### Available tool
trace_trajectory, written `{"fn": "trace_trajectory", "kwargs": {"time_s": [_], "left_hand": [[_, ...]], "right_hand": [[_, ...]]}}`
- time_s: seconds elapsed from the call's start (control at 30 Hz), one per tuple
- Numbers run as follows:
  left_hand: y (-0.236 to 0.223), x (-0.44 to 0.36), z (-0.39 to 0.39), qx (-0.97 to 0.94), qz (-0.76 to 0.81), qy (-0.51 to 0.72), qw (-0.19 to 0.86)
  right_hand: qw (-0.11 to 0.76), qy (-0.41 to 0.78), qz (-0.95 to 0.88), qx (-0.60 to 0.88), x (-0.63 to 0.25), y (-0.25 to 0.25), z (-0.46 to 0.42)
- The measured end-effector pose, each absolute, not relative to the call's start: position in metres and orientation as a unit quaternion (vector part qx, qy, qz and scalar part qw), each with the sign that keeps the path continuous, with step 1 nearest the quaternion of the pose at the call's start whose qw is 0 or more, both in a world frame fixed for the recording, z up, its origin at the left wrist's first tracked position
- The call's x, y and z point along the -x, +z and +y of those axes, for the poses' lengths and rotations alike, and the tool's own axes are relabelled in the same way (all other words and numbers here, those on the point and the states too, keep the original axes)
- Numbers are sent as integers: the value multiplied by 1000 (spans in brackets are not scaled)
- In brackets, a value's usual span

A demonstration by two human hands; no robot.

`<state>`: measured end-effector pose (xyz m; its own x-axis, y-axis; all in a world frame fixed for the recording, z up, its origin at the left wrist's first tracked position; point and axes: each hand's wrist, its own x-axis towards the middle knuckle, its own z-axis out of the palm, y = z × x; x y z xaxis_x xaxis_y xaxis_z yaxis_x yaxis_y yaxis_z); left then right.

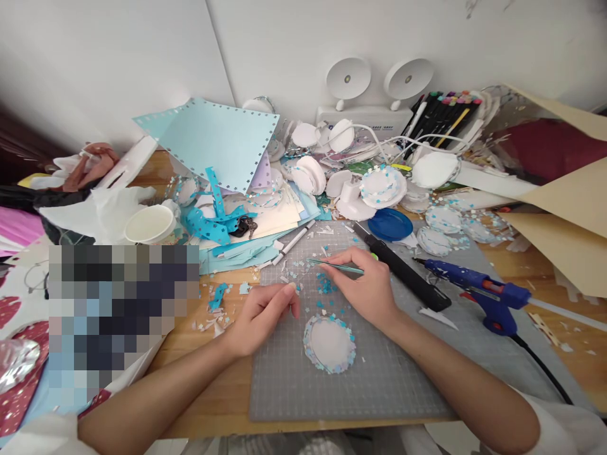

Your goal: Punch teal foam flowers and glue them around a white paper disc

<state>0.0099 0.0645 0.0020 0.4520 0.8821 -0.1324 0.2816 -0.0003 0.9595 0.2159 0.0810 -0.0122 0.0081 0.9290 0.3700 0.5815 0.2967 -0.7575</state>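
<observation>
My right hand (365, 284) is closed on a pair of teal tweezers (348, 268), whose tips point left over small loose paper flowers. Beneath them lies a patch of bright blue paper flowers (325, 283) on the grey cutting mat (284, 385). At the mat's left edge, my left hand (268, 309) is curled with its thumb against the index finger; what it may pinch is too small to make out. Nearer to me, between the two forearms, a round white disc (328, 343) lies flat, its rim ringed with pale blue and white paper flowers.
Right of my hand lie a black tool (403, 265) and a blue glue gun (488, 291) with its cord. A blue lid (390, 224), a paper cup (150, 224), paper sheets (213, 142) and several decorated discs crowd the back. A two-headed lamp (363, 117) stands against the wall.
</observation>
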Motion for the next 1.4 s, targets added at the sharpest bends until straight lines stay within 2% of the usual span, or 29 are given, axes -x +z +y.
{"fn": "trace_trajectory", "kwargs": {"time_s": [0.17, 0.37, 0.53, 0.93, 1.2, 1.4], "left_hand": [[3, -12, 65, -613, 446, 322, 567], [2, -13, 66, -554, 424, 365, 617], [2, -11, 64, -557, 404, 351, 635], [2, -14, 65, -579, 411, 358, 606], [-3, -14, 65, -561, 396, 358, 632], [-10, -12, 64, -608, 390, 345, 599]], "right_hand": [[484, 260, -617, 564, -218, 7, 74], [473, 457, -536, 529, -229, 13, 67], [451, 547, -507, 491, -230, 9, 65], [440, 558, -501, 495, -229, 11, 64], [468, 550, -463, 513, -231, 10, 65], [462, 561, -451, 518, -230, 7, 64]]}}
